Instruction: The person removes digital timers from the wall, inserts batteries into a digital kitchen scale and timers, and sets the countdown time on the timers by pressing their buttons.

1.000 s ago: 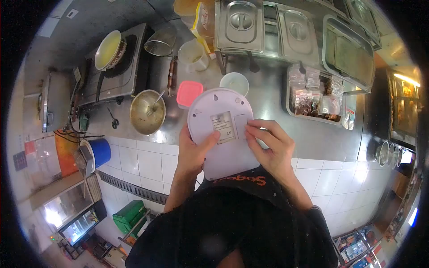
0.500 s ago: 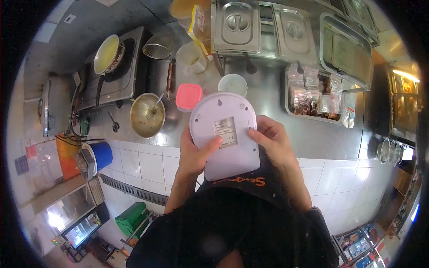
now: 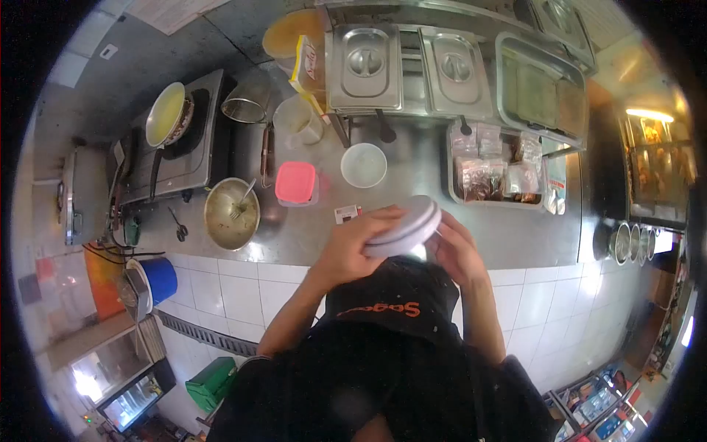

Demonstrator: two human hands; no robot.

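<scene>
Since we tipped the device [image 3: 409, 230], its label is hidden; left hand [image 3: 352, 247] grips, nine o'clock; right hand [image 3: 459, 254], we can't tell.

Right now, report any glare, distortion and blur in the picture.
Head view: fisheye distortion, black corners; head view: the strip lamp glares at the right, and the white floor tiles carry bright reflections; head view: the white device looks slightly soft, possibly motion blur, while the pink lid is fairly crisp.
</scene>
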